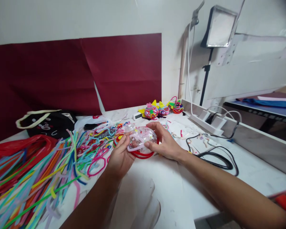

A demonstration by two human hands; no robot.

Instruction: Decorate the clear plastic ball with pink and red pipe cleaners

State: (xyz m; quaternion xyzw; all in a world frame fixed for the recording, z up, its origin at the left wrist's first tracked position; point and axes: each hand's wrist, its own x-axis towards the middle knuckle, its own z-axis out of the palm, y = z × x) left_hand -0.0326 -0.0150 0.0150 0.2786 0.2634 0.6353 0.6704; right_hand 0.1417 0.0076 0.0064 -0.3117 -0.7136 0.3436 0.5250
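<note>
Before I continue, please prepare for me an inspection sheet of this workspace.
Surface: white table, crowded at left.
Job's things: clear plastic piece with pink edging, held up; red loops just below.
Clutter: heaped coloured strips at left; three colourful figures at the back.
Hands: left hand and right hand both hold the piece.
Cables: black cable loosely coiled at right; white power strip with plugs.
Surroundings: dark red sheets behind; lamp on stand.

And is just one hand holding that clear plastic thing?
No, the left hand and the right hand hold the clear plastic thing between them, one at each side.
</note>
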